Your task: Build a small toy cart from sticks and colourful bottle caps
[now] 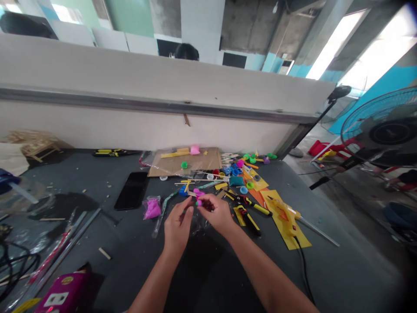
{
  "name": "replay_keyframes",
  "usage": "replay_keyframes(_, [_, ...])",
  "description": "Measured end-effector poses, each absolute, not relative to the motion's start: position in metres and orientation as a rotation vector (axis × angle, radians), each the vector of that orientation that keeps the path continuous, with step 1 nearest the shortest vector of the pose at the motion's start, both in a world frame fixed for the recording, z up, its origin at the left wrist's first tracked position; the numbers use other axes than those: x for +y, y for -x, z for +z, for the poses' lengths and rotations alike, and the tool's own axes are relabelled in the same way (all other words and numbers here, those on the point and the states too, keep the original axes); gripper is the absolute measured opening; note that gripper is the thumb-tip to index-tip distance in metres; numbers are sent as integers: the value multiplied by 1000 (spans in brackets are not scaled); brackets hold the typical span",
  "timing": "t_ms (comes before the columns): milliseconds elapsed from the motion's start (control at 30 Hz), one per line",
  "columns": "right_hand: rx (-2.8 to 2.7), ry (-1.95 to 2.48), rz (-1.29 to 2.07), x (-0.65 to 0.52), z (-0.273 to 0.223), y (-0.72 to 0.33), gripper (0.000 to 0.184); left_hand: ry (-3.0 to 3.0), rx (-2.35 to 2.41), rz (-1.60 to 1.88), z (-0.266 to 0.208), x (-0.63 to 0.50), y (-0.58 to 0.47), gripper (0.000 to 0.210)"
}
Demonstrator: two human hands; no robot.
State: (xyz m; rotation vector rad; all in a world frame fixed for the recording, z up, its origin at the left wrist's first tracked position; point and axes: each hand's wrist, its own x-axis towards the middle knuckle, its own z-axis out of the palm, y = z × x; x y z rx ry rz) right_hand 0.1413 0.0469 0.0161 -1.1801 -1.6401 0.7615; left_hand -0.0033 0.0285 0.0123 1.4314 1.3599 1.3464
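My left hand [178,221] is over the middle of the table, fingers curved and thumb apart from the fingertips. Its fingertips are close to a short flat wooden stick [191,194]; whether they touch it I cannot tell. My right hand [217,213] pinches a small pink-and-green lump of modelling clay [199,203] between thumb and fingers. Just beyond the fingertips is more bright pink clay [197,192]. A blue piece [183,191] with a yellow strip lies beyond my left hand. To the left lies a clear bag of pink clay [152,208].
Cardboard [205,160], a black phone [131,190] and several colourful clay tubs lie beyond the hands. Pliers [256,205], a cutter [250,221] and a yellow glue gun [288,215] are on the right. A purple power socket [63,293] sits front left; a fan [387,130] stands right.
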Motion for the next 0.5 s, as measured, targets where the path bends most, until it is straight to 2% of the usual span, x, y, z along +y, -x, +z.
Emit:
replay_keyframes(167, [-1756,1183,591,43,19,-139,19,-760,1029,1180,15,34,2,29])
replay_keyframes(333, [-1847,1135,543,40,26,-139,21,-551,879,1134,19,34,3,21])
replay_keyframes(433, [-1845,1121,530,40,26,-139,29,-502,871,1112,19,34,4,21])
replay_keyframes(500, [-1852,1111,521,39,26,-139,26,-500,876,1103,19,34,4,23])
